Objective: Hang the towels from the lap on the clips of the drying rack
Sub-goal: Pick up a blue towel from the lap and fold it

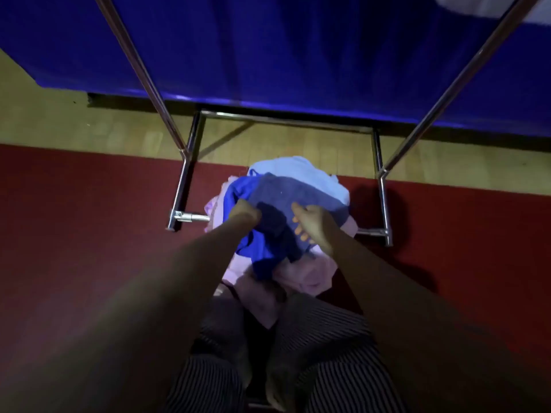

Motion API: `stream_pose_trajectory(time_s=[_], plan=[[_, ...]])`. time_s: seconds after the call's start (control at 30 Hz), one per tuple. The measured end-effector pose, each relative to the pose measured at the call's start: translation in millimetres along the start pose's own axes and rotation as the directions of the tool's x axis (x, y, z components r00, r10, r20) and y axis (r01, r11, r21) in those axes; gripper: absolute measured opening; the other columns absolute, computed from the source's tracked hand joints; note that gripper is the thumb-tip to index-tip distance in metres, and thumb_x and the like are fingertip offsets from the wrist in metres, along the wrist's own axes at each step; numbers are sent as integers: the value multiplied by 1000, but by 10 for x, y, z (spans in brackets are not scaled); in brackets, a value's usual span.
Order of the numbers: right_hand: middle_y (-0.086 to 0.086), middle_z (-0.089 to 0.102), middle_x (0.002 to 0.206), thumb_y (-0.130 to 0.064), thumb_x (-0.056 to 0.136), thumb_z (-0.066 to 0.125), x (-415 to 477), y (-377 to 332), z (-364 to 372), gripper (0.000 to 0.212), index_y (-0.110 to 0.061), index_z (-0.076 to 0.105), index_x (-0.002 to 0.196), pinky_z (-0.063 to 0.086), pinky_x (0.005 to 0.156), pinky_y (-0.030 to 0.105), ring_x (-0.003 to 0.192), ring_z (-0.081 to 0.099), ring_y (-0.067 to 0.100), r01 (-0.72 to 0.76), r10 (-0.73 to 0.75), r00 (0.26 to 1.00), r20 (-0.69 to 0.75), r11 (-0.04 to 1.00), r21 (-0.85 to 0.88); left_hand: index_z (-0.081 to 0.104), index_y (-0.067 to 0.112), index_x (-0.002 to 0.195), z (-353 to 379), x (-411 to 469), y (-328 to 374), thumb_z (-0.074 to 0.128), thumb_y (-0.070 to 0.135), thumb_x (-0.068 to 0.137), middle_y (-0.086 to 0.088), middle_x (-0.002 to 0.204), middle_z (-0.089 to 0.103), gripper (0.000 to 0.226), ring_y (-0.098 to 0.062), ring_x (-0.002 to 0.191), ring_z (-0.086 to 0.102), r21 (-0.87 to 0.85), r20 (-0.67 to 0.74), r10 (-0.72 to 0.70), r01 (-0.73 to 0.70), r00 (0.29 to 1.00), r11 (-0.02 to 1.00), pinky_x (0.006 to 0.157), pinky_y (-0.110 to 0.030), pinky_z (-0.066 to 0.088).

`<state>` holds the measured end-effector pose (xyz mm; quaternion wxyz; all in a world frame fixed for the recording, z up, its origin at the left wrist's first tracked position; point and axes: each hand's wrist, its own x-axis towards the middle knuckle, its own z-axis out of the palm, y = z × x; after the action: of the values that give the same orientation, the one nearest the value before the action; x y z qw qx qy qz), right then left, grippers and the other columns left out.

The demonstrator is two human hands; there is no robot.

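A heap of towels lies on my lap over striped trousers: a grey-blue towel (286, 190) on top, a bright blue one (262, 263) under it, a pale blue one (298, 168) at the far side and pink ones (304, 278) below. My left hand (246, 214) is closed on a dark fold of the grey-blue towel. My right hand (311, 223) grips the same towel a little to the right. The metal drying rack (190, 162) stands right in front; its clips are out of view.
The rack's two slanted poles (447, 87) rise to the upper left and upper right, and its base frame (286, 119) rests on a red carpet (74, 219) and wooden floor. A large blue cloth (283, 46) hangs behind the rack.
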<state>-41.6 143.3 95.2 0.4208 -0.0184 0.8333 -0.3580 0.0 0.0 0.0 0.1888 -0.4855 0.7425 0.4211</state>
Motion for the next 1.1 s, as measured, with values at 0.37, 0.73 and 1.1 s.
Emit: stream_pose_trajectory(time_s=[0.37, 0.73, 1.1], plan=[[4, 52, 59, -33, 99, 37, 199, 51, 108, 40, -14, 46, 65, 33, 49, 22, 48, 45, 16, -12, 13, 998, 59, 1000, -15, 55, 2, 115, 151, 260, -115, 63, 34, 85, -14, 106, 63, 45, -31, 107, 61, 105, 19, -125, 123, 992, 987, 76, -31, 46], [8, 52, 82, -21, 99, 43, 40, -191, 29, 14, -12, 48, 90, 40, 73, 16, 86, 48, 19, 289, -270, 939, -212, 955, 66, 37, 17, 65, -613, -451, 549, 54, -8, 82, 1, 61, 43, 35, -3, 46, 43, -43, 141, 596, -597, 790, 801, 45, -12, 36], [2, 57, 119, -36, 87, 49, -615, -848, -307, 42, -13, 55, 122, 41, 94, 13, 100, 57, -6, 578, -663, 728, 173, 730, 366, 59, 3, 100, -1676, -1384, 840, 55, 8, 76, -16, 91, 59, 25, -15, 81, 47, 281, 505, 603, -779, 617, 561, 74, -31, 43]])
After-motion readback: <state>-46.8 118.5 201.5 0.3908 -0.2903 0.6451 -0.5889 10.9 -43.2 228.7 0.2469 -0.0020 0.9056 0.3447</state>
